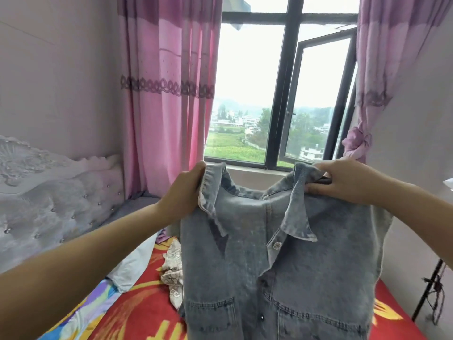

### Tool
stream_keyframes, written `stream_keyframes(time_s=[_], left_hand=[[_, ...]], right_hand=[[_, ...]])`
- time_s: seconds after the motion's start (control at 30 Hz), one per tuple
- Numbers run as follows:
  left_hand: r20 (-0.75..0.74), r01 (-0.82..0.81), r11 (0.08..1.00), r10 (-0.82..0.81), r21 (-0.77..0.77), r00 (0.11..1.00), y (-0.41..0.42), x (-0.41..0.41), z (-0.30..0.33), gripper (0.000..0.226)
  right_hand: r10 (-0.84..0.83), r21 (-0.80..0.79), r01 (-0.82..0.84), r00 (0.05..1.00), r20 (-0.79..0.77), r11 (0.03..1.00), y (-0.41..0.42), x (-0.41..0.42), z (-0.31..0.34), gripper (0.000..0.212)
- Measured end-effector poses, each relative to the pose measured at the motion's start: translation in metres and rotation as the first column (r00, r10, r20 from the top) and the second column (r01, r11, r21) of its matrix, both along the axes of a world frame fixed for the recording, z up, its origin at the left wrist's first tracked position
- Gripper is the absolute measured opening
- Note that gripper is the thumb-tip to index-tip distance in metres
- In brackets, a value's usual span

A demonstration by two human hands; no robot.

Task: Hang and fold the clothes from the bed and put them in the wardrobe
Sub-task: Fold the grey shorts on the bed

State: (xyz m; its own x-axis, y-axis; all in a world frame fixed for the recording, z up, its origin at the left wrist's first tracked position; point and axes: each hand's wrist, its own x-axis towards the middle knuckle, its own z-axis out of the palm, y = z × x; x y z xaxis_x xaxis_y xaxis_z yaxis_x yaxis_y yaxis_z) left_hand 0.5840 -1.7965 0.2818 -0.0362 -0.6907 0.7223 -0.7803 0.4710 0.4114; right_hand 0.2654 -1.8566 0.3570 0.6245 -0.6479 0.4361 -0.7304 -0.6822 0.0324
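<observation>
A washed-blue denim shirt (282, 266) is held up at the centre and lower right of the frame, its front turned toward the camera, collar spread and one metal button visible below it. The left hand (182, 192) is clamped on the shirt's shoulder beside the left collar point, fingers curled round the cloth. The right hand (343, 179) is pinched on the opposite shoulder, where a dark thin piece, possibly part of a hanger (323, 180), is seen between the fingers; what it is cannot be told for certain. Below the shirt, at the lower left and bottom of the frame, the bed (137, 317) is covered by a red patterned sheet, on which a crumpled cream patterned garment (172, 271) and a pale blue one (136, 266) are lying. A window (279, 94) flanked by pink curtains (166, 94) is seen behind.
</observation>
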Motion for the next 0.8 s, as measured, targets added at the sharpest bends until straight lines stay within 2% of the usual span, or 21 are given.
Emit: stream_keyframes(time_s=[0.07, 0.13, 0.2, 0.27, 0.3, 0.37, 0.43, 0.53, 0.6, 0.67, 0.73, 0.77, 0.8], left_hand=[[0.098, -0.066, 0.996, 0.061, 0.054, 0.993, 0.0, 0.004, -0.004, 0.021], [0.15, 0.024, 0.999, -0.031, 0.046, 0.988, -0.004, 0.005, -0.003, 0.019], [0.037, 0.124, 0.974, -0.134, 0.191, 0.99, -0.011, 0.008, 0.001, 0.025], [-0.152, 0.228, 0.883, -0.18, 0.411, 0.972, -0.018, 0.012, 0.008, 0.021], [-0.217, 0.241, 0.813, -0.145, 0.53, 0.965, -0.024, 0.013, 0.008, 0.017], [-0.291, 0.205, 0.698, 0.006, 0.686, 0.957, -0.037, 0.01, 0.003, 0.022], [-0.317, 0.131, 0.686, 0.151, 0.716, 0.936, -0.047, -0.005, -0.008, 0.02], [-0.449, 0.143, 0.74, 0.232, 0.657, 0.863, -0.056, -0.032, -0.014, 0.018], [-0.615, 0.239, 0.763, 0.25, 0.6, 0.748, -0.059, -0.047, -0.01, 0.018], [-0.777, 0.387, 0.76, 0.238, 0.523, 0.583, -0.057, -0.063, -0.002, 0.02], [-0.856, 0.47, 0.757, 0.222, 0.453, 0.467, -0.054, -0.07, 0.007, 0.025], [-0.877, 0.493, 0.758, 0.215, 0.428, 0.431, -0.052, -0.069, 0.011, 0.027], [-0.889, 0.521, 0.748, 0.205, 0.412, 0.409, -0.048, -0.065, 0.016, 0.026]], right_hand=[[-0.046, 0.049, 0.049, 0.997, -0.057, 0.998, -0.002, -0.002, 0.002, 0.05], [-0.029, 0.014, 0.029, 0.998, -0.048, 0.999, -0.003, -0.006, -0.001, 0.054], [0.041, -0.022, -0.041, 0.999, 0.026, 0.999, -0.001, -0.011, -0.003, 0.046], [0.072, 0.036, -0.075, 0.994, 0.083, 0.997, -0.005, -0.011, -0.005, 0.029], [0.033, 0.067, -0.038, 0.997, 0.07, 0.997, -0.009, -0.008, -0.008, 0.026], [-0.167, 0.091, 0.171, 0.985, -0.042, 0.981, -0.025, 0.006, -0.022, 0.031], [-0.39, 0.075, 0.399, 0.914, -0.107, 0.914, -0.044, 0.027, -0.045, 0.031], [-0.494, 0.196, 0.48, 0.869, 0.027, 0.855, -0.056, 0.063, -0.062, 0.019], [-0.454, 0.307, 0.4, 0.881, 0.13, 0.864, -0.056, 0.084, -0.06, 0.016], [-0.352, 0.37, 0.261, 0.914, 0.201, 0.891, -0.051, 0.106, -0.057, 0.015], [-0.216, 0.468, 0.06, 0.933, 0.288, 0.882, -0.039, 0.123, -0.055, 0.024], [-0.151, 0.554, -0.079, 0.922, 0.356, 0.829, -0.033, 0.127, -0.053, 0.026], [-0.102, 0.641, -0.225, 0.897, 0.43, 0.734, -0.028, 0.126, -0.051, 0.029]])
